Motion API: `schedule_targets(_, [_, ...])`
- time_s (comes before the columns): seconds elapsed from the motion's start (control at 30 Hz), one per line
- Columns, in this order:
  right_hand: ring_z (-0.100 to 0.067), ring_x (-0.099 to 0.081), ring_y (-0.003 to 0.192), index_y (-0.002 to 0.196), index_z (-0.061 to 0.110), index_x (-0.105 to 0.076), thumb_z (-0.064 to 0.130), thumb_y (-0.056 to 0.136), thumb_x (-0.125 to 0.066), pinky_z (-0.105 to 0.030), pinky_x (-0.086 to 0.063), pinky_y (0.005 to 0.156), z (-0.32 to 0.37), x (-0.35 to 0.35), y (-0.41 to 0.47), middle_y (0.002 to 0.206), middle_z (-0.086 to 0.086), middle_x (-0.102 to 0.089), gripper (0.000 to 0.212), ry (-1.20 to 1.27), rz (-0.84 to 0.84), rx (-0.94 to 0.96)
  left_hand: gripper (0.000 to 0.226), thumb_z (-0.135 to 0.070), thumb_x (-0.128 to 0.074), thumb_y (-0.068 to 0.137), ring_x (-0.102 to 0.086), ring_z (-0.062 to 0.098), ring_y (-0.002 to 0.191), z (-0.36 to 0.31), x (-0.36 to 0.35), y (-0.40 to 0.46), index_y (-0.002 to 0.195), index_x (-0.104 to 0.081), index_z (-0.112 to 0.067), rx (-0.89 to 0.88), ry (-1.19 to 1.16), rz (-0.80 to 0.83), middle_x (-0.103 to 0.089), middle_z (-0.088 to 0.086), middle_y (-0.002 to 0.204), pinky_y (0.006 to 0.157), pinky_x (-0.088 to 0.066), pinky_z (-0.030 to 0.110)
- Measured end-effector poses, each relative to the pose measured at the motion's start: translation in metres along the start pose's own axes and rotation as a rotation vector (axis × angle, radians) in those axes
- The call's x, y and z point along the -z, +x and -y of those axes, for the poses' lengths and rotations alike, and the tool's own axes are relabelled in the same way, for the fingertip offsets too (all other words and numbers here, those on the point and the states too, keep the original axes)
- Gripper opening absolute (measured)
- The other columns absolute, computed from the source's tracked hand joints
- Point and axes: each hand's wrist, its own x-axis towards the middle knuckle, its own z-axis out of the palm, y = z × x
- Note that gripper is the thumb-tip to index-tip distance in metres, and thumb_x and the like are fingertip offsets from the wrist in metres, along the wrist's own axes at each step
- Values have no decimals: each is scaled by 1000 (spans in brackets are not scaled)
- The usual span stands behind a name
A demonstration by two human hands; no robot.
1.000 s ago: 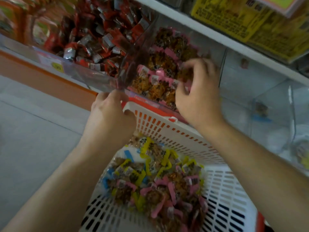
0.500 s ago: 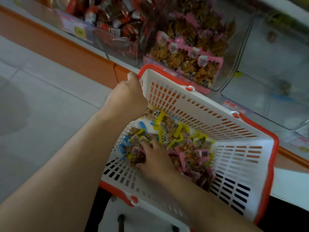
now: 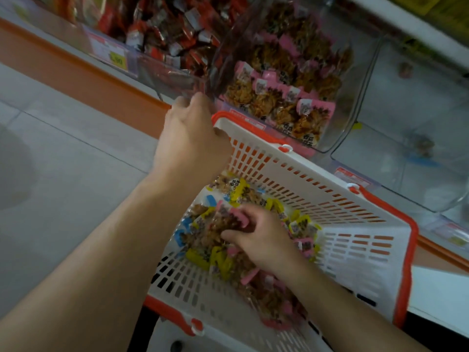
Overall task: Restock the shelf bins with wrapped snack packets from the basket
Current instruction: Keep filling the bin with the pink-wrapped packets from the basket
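A white basket with an orange rim sits below the shelf and holds a heap of wrapped snack packets with pink, yellow and blue ends. My right hand is down in the heap, its fingers curled around a pink-ended packet. My left hand grips the basket's far left corner, its fingertips up against the clear bin wall. Above the basket, a clear shelf bin holds rows of pink-ended packets.
To the left, another clear bin is full of red-wrapped snacks, with a price label on its front. To the right stand nearly bare clear bins. An orange shelf edge runs above the grey tiled floor.
A second ago my right hand was up at the pink-packet bin; it has come down into the basket and now grips a pink-ended packet. My left hand stays on the basket corner.
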Motion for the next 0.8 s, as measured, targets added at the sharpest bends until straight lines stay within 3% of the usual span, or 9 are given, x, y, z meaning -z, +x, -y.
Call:
schedule_targets(0.07, [-8, -77, 83, 105, 37, -70, 34, 90, -85, -35, -66, 74, 22, 30, -15, 98, 10, -78, 21, 74, -81, 33, 18, -20, -57, 95, -60, 12, 89, -7, 1, -4, 110, -64, -28, -38, -110, 4, -64, -6, 105, 61, -43, 19])
schedule_targets(0.13, [-11, -78, 89, 109, 38, -68, 31, 92, -84, -45, -66, 83, 38, 56, -29, 102, 11, -80, 24, 157, -142, 90, 17, -21, -56, 96, -64, 6, 77, -16, -1, -11, 103, -67, -33, -2, -212, 123, -70, -10, 92, 54, -49, 16])
schedule_targets(0.27, [-12, -77, 94, 110, 31, -65, 21, 92, -83, -36, -60, 81, 50, 87, -47, 103, 7, -80, 27, 233, -239, 264, 13, -32, -59, 99, -72, 14, 66, -30, -8, -17, 91, -69, -29, 28, -280, 236, -75, -6, 75, 67, -64, 42])
schedule_targets(0.4, [-16, -66, 106, 102, 26, -64, 9, 92, -81, -37, -52, 86, 44, 103, -38, 104, 14, -66, 27, -166, -481, 596, 45, -52, -64, 97, -75, 36, 69, -46, -14, -19, 90, -79, -10, 289, -665, 574, -77, 11, 78, 67, -63, 49])
schedule_targets(0.47, [-20, -59, 111, 105, 21, -67, -4, 82, -76, -40, -50, 88, 41, 110, -30, 107, 19, -57, 35, -351, -537, 703, 34, -49, -70, 91, -77, 31, 79, -50, -20, -21, 96, -83, -18, 220, -718, 687, -79, 9, 88, 74, -64, 44])
schedule_targets(0.53, [-18, -56, 121, 114, 22, -68, -8, 77, -74, -39, -50, 97, 41, 118, -26, 115, 20, -52, 48, -356, -514, 699, 13, -29, -74, 91, -77, 23, 86, -50, -24, -21, 100, -83, -26, 109, -744, 650, -80, 5, 95, 74, -63, 32])
schedule_targets(0.6, [-11, -55, 131, 126, 29, -65, -6, 82, -73, -29, -47, 107, 39, 127, -25, 129, 16, -53, 56, -242, -417, 646, 19, -12, -74, 91, -76, 18, 82, -49, -28, -18, 101, -82, -27, 75, -767, 575, -81, 4, 95, 67, -58, 22])
schedule_targets(0.7, [-7, -52, 139, 132, 34, -63, 3, 92, -68, -26, -44, 112, 38, 139, -27, 139, 15, -59, 52, 33, -260, 548, 26, -4, -74, 90, -75, 24, 77, -50, -32, -14, 108, -79, -21, 68, -763, 533, -81, 5, 95, 64, -57, 25])
schedule_targets(0.8, [-4, -56, 135, 127, 36, -67, 13, 99, -63, -32, -45, 111, 40, 145, -24, 133, 17, -67, 37, 164, -258, 512, 33, -3, -76, 88, -75, 16, 77, -55, -36, -13, 116, -73, -20, 54, -739, 554, -81, 2, 93, 67, -56, 28])
